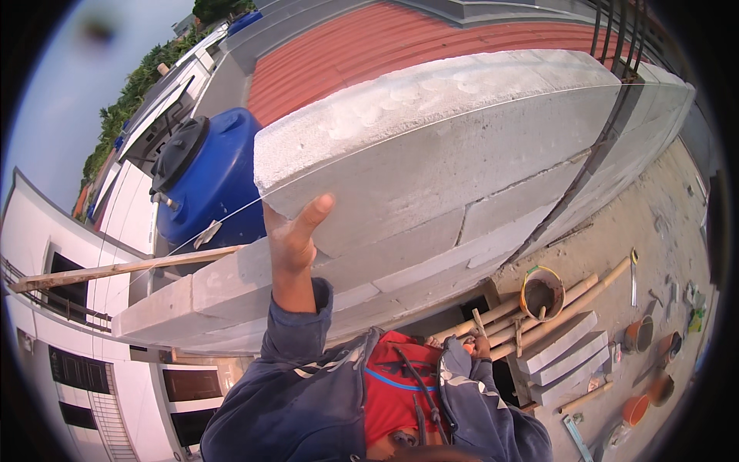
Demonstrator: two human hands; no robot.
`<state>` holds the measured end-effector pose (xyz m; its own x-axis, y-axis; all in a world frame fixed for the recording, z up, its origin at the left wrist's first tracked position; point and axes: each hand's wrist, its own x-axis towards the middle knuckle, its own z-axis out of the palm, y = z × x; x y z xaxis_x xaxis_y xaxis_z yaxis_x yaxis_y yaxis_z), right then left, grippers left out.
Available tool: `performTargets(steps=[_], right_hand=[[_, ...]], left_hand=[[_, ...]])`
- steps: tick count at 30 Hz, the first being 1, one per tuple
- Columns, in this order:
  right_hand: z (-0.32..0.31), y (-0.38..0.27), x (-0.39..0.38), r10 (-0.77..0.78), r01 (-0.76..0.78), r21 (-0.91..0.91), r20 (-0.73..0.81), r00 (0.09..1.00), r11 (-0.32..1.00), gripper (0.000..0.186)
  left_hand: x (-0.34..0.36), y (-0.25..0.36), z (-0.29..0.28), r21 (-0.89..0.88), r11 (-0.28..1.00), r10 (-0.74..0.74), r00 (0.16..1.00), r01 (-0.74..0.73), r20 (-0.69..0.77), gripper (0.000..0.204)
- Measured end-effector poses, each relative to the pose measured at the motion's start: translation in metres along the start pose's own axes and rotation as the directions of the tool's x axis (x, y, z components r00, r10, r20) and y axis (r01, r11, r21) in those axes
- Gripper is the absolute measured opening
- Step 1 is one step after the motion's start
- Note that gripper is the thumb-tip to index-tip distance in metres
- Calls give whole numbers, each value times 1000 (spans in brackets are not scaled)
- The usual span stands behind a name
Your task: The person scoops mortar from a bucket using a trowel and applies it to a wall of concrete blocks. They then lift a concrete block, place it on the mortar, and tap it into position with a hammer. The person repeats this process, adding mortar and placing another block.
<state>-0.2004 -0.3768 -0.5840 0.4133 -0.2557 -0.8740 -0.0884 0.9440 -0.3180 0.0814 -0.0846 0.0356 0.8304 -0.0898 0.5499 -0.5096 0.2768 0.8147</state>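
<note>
A long pale concrete block (pixel 431 150) lies on top of the block wall. My left hand (pixel 292 237) grips its near left end, the thumb against the front face and the fingers hidden behind the end. A thin taut string (pixel 231 212) runs along the block's upper edge and on down to the left. Lower and to the right, close to my body, my right hand (pixel 481 348) is closed round a short light-brown stick or handle (pixel 479 319); the rest of it is hidden. A small orange bit shows beside those fingers.
A blue water tank (pixel 223 173) and a red corrugated roof (pixel 323 73) lie behind the wall. A wooden pole (pixel 131 268) juts left. Steel bars (pixel 620 35) rise at the far right. Below are a bucket (pixel 542 295), bamboo poles (pixel 593 289) and stacked blocks (pixel 566 358).
</note>
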Motion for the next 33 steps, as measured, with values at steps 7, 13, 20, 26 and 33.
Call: performTargets(steps=[7, 13, 20, 26, 33], right_hand=[[33, 7, 2, 41, -48, -252, -36, 999, 967, 11], [30, -8, 18, 74, -58, -217, 68, 995, 975, 12], [19, 28, 4, 39, -7, -367, 81, 996, 930, 18], [0, 56, 7, 60, 2, -533, 99, 993, 846, 32], [12, 67, -54, -163, 77, -424, -169, 972, 902, 61]], left_hand=[[-22, 3, -28, 206, 977, -45, 996, 61, -80, 83], [-27, 10, -50, 587, 798, -257, 957, 134, 131, 90], [-29, 1, -64, 815, 579, -342, 900, -25, 271, 100], [-28, 5, -68, 850, 473, -209, 908, -231, 363, 91], [-48, 13, -114, 662, 617, -37, 825, -425, 564, 86]])
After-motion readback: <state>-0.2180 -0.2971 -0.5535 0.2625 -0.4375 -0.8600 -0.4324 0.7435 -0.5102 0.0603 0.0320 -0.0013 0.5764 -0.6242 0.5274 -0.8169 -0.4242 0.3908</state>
